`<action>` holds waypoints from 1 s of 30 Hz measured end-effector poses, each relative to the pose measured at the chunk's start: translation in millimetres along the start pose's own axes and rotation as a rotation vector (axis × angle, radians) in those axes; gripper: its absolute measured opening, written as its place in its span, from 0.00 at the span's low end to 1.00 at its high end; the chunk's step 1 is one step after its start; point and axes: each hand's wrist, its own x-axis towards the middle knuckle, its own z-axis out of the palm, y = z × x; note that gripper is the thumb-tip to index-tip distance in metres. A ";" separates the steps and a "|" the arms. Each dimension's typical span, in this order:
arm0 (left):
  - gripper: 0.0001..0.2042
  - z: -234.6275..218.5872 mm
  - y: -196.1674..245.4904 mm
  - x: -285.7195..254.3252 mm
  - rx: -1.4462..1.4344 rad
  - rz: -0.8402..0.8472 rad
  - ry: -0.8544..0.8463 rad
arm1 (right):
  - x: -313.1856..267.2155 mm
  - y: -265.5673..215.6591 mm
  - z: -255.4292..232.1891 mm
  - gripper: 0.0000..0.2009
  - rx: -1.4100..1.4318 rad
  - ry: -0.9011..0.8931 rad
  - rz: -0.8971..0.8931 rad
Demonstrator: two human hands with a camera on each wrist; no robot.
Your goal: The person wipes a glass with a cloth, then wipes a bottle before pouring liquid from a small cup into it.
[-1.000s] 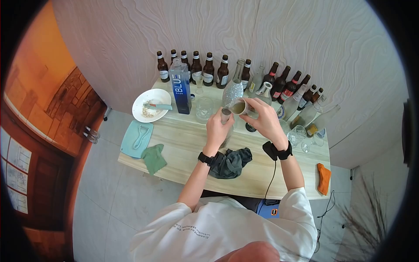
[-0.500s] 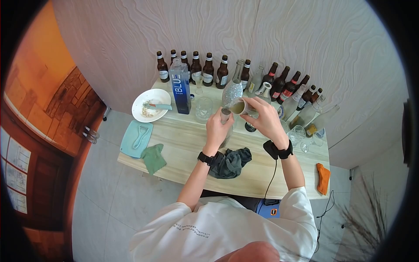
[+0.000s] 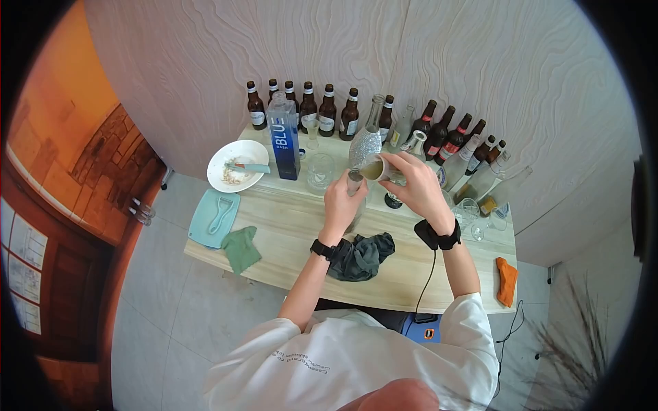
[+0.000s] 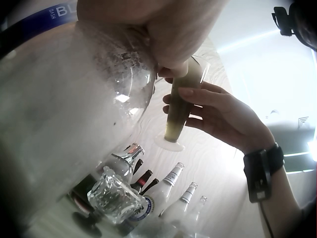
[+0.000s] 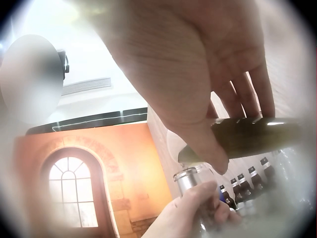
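Note:
My left hand grips a clear glass bottle by its neck, the open mouth facing up. The bottle's wide, cloudy body fills the near side of the left wrist view. My right hand holds a footed glass with its fingers and thumb round the side. This glass lies tipped far over, its rim at the bottle's mouth and its foot up to the right. Yellow-green liquid runs along inside it. Below the hands a dark crumpled cloth lies on the table.
Brown bottles line the back, with clear bottles and glasses at right. A tall blue bottle and a glittery bottle stand behind the hands. At left are a white plate, cutting board and green cloth.
Both hands keep their places, with the glass still tipped at the bottle's mouth. Only very slight shifts of the right hand and glass show.

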 end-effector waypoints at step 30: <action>0.10 -0.3 1.3 -0.3 -0.010 -0.036 -0.010 | 1.0 -6.4 -7.0 0.26 -0.085 0.007 -0.043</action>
